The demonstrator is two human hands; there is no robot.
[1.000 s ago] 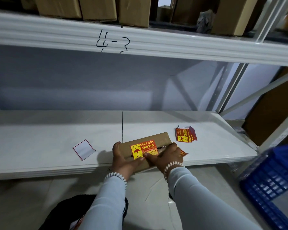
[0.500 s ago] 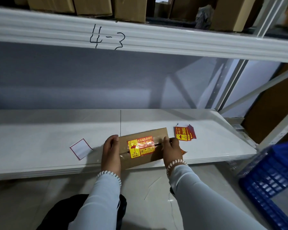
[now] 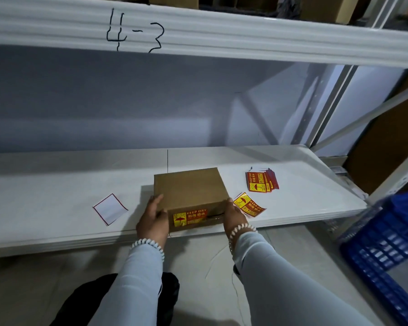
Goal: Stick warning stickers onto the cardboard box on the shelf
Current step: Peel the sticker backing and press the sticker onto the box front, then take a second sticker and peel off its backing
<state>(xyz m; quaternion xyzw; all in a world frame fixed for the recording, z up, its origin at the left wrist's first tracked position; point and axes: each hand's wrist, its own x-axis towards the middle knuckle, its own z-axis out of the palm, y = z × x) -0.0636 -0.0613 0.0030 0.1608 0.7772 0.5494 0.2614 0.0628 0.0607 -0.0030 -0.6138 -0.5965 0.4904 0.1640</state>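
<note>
A brown cardboard box (image 3: 189, 188) rests near the front edge of the white shelf (image 3: 57, 191). A red and yellow KEEP DRY sticker (image 3: 190, 217) is stuck on the box's front face, which faces me. My left hand (image 3: 154, 218) grips the box's left front corner. My right hand (image 3: 234, 215) holds its right front corner. One loose sticker (image 3: 249, 204) lies on the shelf just right of my right hand. A fanned stack of stickers (image 3: 261, 182) lies farther right and back.
A white backing paper with a red edge (image 3: 110, 208) lies on the shelf left of the box. A blue plastic crate (image 3: 386, 250) stands on the floor at the right. Above, the upper shelf beam (image 3: 222, 36) marked 4-3 carries several cardboard boxes.
The box has been turned so its stickered face, formerly on top, now faces me. Both hands went from pressing the sticker to gripping the box's front corners.
</note>
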